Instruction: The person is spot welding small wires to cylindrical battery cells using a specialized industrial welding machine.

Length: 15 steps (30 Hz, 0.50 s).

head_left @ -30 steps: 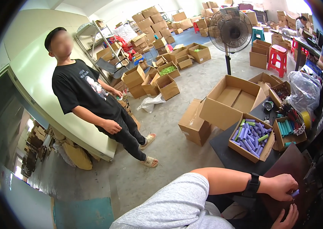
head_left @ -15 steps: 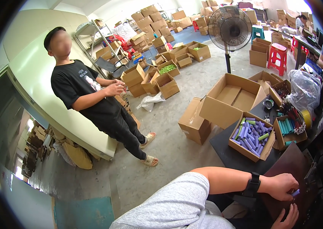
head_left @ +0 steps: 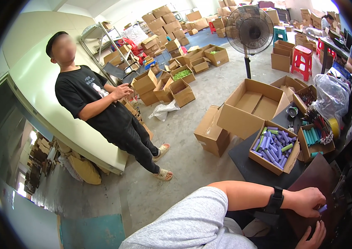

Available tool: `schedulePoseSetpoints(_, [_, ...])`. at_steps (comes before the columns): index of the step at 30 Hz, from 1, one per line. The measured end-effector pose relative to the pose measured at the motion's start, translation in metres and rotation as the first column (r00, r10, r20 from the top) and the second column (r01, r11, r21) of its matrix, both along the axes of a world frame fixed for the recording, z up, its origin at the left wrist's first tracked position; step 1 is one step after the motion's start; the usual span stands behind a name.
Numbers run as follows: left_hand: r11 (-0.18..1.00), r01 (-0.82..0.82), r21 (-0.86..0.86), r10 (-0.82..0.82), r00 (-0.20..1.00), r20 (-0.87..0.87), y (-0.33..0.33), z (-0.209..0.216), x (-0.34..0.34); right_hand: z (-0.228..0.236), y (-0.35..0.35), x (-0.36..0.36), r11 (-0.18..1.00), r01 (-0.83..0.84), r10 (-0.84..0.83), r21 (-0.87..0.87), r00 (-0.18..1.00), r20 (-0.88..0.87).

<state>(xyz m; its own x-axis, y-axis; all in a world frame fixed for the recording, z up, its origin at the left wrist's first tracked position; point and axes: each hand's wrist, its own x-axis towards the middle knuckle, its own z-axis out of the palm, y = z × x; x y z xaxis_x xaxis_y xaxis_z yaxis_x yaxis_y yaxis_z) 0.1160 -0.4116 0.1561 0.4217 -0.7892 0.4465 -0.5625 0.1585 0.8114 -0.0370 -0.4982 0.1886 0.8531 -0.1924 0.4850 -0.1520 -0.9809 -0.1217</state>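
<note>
At the lower right my left hand [head_left: 307, 202], with a black band on its wrist, bends over a dark reddish-brown board [head_left: 314, 176]. Its fingers are closed on a small purple cylinder [head_left: 322, 208] that looks like a battery cell; only one end of it shows. Just below, my right hand [head_left: 316, 237] lies close to the board with its visible fingers stretched out. Part of that hand is cut off by the lower edge. Beyond the board stands a carton [head_left: 272, 165] full of purple cylinders, with a few green ones among them.
Teal cylinders fill a smaller box [head_left: 316, 146] beside the carton. Behind it are a bundle of wires [head_left: 322, 124] and a clear plastic bag [head_left: 332, 97]. A large open carton [head_left: 242, 99] and a standing fan [head_left: 248, 37] are farther off. A person [head_left: 88, 95] stands at left.
The standing person's hands have shifted slightly. My hands stay almost in place, with the purple cylinder still in the left one.
</note>
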Motion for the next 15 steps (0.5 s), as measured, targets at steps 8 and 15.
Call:
schedulePoseSetpoints(8, [1.0,-0.004,-0.006,0.004,1.0,0.0,-0.0001,-0.0011,0.0004,0.0012,0.0005,0.0009,1.0,-0.006,0.006,-0.014,1.0,0.004])
schedulePoseSetpoints(15, [1.0,-0.004,0.008,0.004,1.0,-0.013,-0.0001,-0.0012,0.0004,0.001,0.0007,0.0014,1.0,-0.005,0.005,-0.004,1.0,0.006])
